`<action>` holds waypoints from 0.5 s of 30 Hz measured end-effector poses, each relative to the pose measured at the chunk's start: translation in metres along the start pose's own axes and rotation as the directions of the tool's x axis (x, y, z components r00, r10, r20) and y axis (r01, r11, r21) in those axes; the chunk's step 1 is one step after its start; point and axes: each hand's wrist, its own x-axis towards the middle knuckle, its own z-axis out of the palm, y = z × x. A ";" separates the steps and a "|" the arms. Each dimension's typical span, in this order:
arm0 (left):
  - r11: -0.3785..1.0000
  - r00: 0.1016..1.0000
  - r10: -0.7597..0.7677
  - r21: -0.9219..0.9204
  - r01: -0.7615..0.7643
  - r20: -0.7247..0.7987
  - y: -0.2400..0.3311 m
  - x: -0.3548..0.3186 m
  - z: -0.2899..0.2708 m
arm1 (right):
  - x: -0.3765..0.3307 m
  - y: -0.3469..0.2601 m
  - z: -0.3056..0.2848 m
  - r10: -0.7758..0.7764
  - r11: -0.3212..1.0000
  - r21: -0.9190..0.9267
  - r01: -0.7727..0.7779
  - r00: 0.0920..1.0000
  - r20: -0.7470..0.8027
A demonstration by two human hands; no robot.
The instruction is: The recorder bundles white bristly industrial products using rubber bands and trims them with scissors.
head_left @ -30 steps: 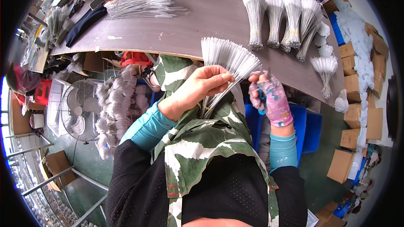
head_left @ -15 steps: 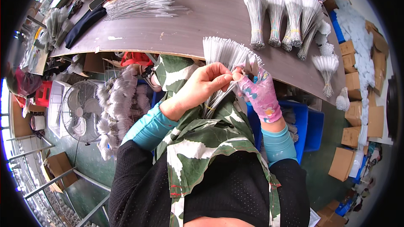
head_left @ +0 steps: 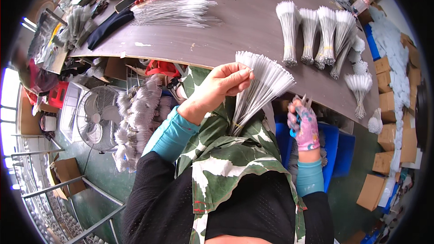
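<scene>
A fanned bundle of thin wire brushes [head_left: 266, 81] with white bristle tips stands in front of my body, its narrow end down against the green-and-white patterned apron [head_left: 230, 165]. My bare left hand [head_left: 226, 81] is at the bundle's upper left, thumb and forefinger pinched together. Whatever lies in that pinch is too small to make out. To the right of the bundle and apart from it, my right hand [head_left: 306, 129], in a pink flowered glove with bare fingertips, grips small scissors [head_left: 304, 100]. Their blades point up, and the fingers partly hide them.
Several tied brush bundles [head_left: 326, 34] stand at the table's right, and loose brushes [head_left: 176, 11] lie at far left near a dark cloth [head_left: 110, 28]. Below the table edge are a fan [head_left: 97, 117], hanging brush bunches [head_left: 142, 108] and blue bins [head_left: 331, 151]. Cardboard boxes [head_left: 371, 192] line the right.
My right hand has drawn away from the bundle, to the right and down, with the scissors. The left hand has lifted slightly, still pinched. The whole view has shifted a little.
</scene>
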 end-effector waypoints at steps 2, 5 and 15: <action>0.998 1.000 -0.012 -0.066 0.012 0.012 0.005 0.001 -0.006 | -0.002 0.009 -0.021 -0.011 0.993 -0.120 -0.001 0.995 -0.099; 0.996 1.000 0.001 -0.091 0.001 0.024 0.010 0.002 -0.010 | -0.004 0.025 -0.044 -0.036 0.962 -0.269 -0.034 0.967 -0.252; 0.898 0.885 0.419 0.234 -0.372 -0.204 0.018 -0.001 -0.034 | 0.001 0.056 -0.076 -0.081 0.768 -0.637 -0.064 0.977 -0.196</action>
